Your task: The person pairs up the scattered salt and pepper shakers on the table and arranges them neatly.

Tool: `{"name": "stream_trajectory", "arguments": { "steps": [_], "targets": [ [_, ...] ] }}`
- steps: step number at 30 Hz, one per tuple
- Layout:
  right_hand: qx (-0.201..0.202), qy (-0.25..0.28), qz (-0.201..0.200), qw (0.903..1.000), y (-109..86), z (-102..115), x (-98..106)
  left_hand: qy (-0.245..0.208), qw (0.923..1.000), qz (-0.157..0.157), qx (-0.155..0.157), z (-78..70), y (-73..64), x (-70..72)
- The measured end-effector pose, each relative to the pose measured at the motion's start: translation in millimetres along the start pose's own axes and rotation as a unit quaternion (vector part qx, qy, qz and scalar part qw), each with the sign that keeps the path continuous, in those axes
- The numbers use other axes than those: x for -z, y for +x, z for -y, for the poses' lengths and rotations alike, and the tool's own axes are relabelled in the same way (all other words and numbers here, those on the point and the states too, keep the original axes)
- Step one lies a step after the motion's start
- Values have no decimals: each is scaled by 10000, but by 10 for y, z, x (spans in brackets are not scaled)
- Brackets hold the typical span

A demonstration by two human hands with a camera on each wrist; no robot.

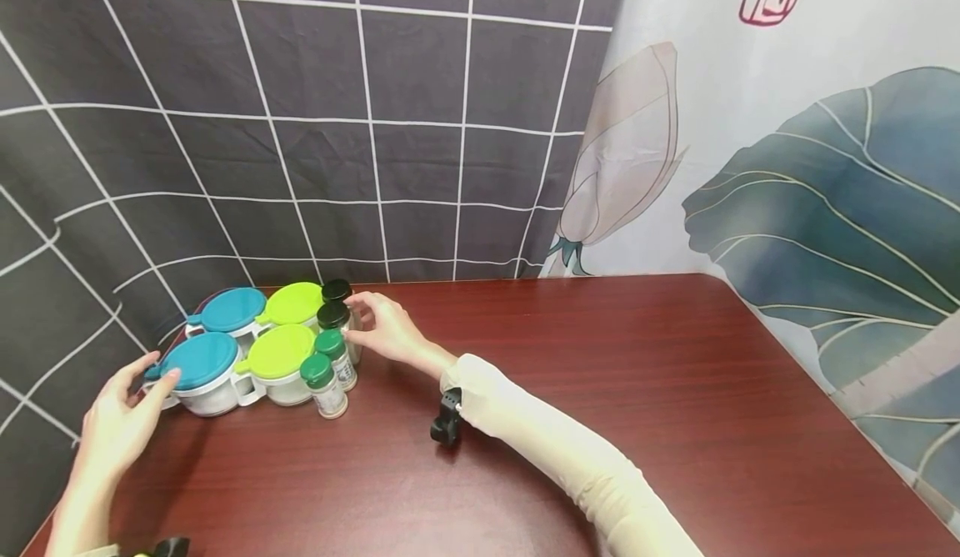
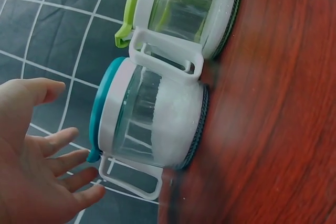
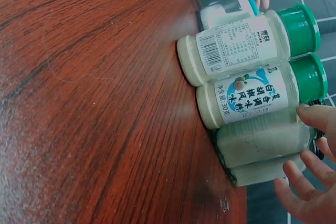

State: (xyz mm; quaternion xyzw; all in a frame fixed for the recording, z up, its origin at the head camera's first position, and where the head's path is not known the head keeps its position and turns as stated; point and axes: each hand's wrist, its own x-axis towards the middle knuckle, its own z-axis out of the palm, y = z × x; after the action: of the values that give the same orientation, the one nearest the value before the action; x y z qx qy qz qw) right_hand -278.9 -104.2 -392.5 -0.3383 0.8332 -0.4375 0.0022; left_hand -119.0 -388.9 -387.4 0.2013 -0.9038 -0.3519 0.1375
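Note:
My left hand (image 1: 120,419) is held beside the front blue-lidded jar (image 1: 201,363), its thumb and fingertips near the lid. In the left wrist view, the left fingers (image 2: 67,160) are spread and hold nothing; that glass jar (image 2: 157,116) contains white grains. My right hand (image 1: 390,332) reaches to two black-capped bottles (image 1: 333,315), thumb and fingers apart around their right side. Seen from the right wrist, the right thumb (image 3: 316,117) overlaps a green cap (image 3: 308,80), while its other fingers lie spread beside the clear bottles (image 3: 262,142).
Two lime-lidded jars (image 1: 281,351) and a rear blue-lidded jar (image 1: 234,310) stand in the same cluster. Two green-capped seasoning shakers (image 1: 326,384) stand along its right side. Grey tiled-pattern cloth (image 1: 412,157) hangs behind the brown table (image 1: 600,357).

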Motion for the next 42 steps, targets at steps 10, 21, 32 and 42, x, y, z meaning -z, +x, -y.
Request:
{"name": "stream_trajectory", "arguments": {
  "steps": [10,21,32,42],
  "targets": [
    [38,-136,97,9999,0,4,-5,-48,9996,261,98,4,36,-7],
    [110,-258,281,9992,-6,-2,14,33,9997,227,35,3,25,-23],
    [92,-149,327,9993,-32,7,41,17,9997,248,62,33,19,-8],
    [132,-138,237,9995,-69,-10,87,-3,9999,151,25,24,-9,2]
  ]
}}
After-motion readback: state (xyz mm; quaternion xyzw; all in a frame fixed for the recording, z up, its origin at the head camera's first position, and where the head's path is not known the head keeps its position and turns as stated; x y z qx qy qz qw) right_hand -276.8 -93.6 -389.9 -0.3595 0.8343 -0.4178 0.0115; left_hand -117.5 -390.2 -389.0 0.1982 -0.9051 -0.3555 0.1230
